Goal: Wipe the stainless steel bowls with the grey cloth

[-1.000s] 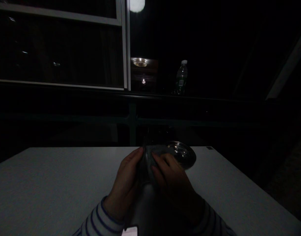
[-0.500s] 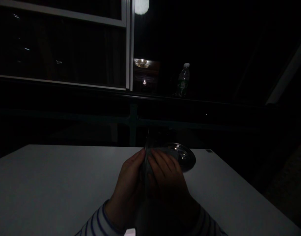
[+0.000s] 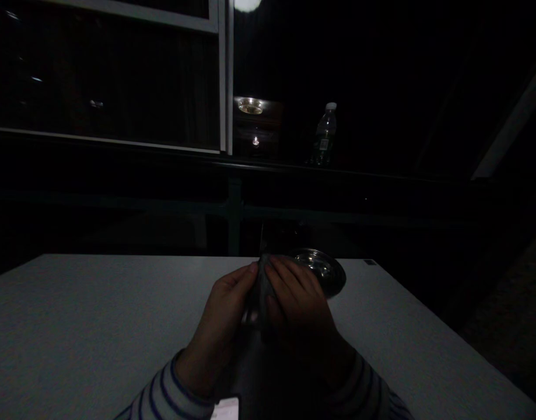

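My left hand (image 3: 224,309) is closed on the left side of a dark, shiny, metal-looking thing (image 3: 251,317), with the thumb up along its edge. Its kind is hard to make out in the dim light. Pressed against it from the right is a grey cloth (image 3: 264,286), under the bent fingers of my right hand (image 3: 300,297). Both hands are close together above the white table, in striped sleeves. Just behind my right hand a round, shiny metal bowl (image 3: 326,271) stands near the far edge, partly covered by that hand.
The white table (image 3: 119,315) spans the lower view. A phone-like object with a lit screen (image 3: 226,408) shows at the bottom edge. Beyond the table are a dark railing (image 3: 235,210), a clear bottle with a white cap (image 3: 325,134) and a window frame (image 3: 226,76).
My right hand's fingers have shifted over the cloth, covering more of it than a second ago. My left hand keeps its grip. The view has swayed slightly.
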The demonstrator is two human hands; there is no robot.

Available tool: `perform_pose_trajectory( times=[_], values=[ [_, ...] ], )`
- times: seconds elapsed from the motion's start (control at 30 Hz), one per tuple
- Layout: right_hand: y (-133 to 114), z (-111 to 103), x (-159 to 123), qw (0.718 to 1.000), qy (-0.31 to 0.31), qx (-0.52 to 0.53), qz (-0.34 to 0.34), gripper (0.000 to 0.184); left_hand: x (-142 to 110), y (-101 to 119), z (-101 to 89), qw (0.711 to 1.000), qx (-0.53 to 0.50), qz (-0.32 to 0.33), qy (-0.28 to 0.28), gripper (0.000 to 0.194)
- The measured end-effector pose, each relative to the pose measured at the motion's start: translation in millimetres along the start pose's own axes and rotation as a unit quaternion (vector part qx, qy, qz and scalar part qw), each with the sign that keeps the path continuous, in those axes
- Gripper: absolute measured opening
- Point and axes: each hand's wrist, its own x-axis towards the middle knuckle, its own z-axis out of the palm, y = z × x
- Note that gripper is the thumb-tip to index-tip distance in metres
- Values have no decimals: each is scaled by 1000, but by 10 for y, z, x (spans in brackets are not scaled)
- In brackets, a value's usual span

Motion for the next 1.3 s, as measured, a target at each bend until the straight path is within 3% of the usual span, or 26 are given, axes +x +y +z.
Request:
perform_pose_trajectory(
  times=[0.2,0.37,0.57,0.67,0.77,0.97,1.2,1.3],
  values=[
    [-43,0,-17,999,-7,7,-54,36,-37,35,56,999,6,4,38,24],
    [-29,-17,5,1000,2,17,-7,38,-86,65,107,993,51,-12,110,35],
    [-96,26,-48,998,-1,19,-64,35,-35,44,46,984,82,-34,155,39],
    [-79,9,-20,999,4,21,-37,35,-62,41,63,980,98,-18,170,40],
    [-50,-20,0,1000,2,27,6,35,-78,38,75,981,98,-22,164,40],
    [-130,13,-76,997,-19,30,-72,37,-8,11,-11,984,85,-5,155,38],
    [-61,-32,-4,1000,4,20,3,34,-26,0,-3,987,110,-40,112,46],
    [-99,-6,-48,999,-16,30,-36,36,-3,-14,-26,987,93,-37,127,46]
  ],
)
